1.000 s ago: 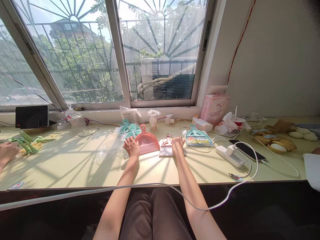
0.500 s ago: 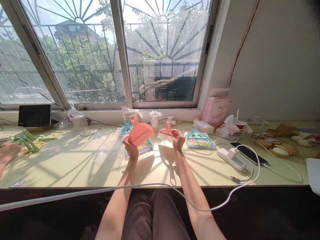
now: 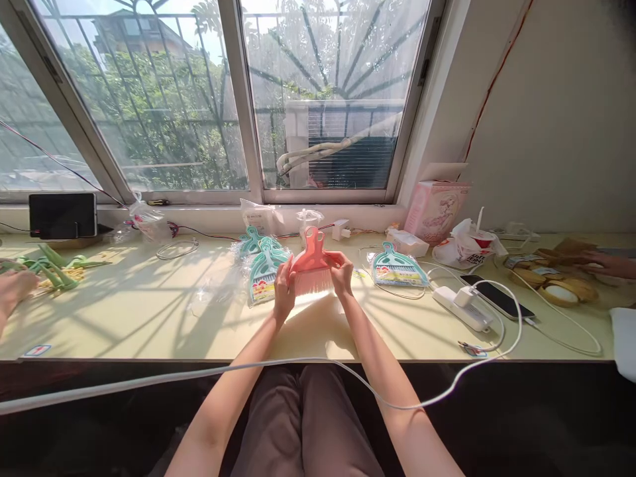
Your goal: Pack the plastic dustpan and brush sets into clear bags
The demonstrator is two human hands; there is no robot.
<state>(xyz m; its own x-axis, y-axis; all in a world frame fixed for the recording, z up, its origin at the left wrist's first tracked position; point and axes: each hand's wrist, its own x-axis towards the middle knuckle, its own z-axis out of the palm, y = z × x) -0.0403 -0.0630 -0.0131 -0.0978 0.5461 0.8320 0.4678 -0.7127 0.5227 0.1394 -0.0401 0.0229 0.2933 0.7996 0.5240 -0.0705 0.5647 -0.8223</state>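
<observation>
In front of me, above the table, a coral-red dustpan (image 3: 299,262) and a matching hand brush (image 3: 314,281) are held together, the brush lying over the pan with its pale bristles pointing down. My left hand (image 3: 285,289) is closed on the dustpan's left edge. On the other side, my right hand (image 3: 340,273) grips the brush's right end; whether it also touches the pan is hidden. Packed green dustpan-and-brush sets (image 3: 265,268) lie just left of my hands. Another green packed set (image 3: 398,266) rests to the right.
A white cable (image 3: 318,361) crosses in front of my forearms. To the right are a power strip (image 3: 462,308), a phone (image 3: 501,298) and a pink box (image 3: 437,212). Other people's hands show at the far left (image 3: 14,291) and far right (image 3: 611,264).
The dustpan and the brush, held apart before, have come together, the dustpan moving right and the brush slightly left. Another person's hand has appeared at the far right.
</observation>
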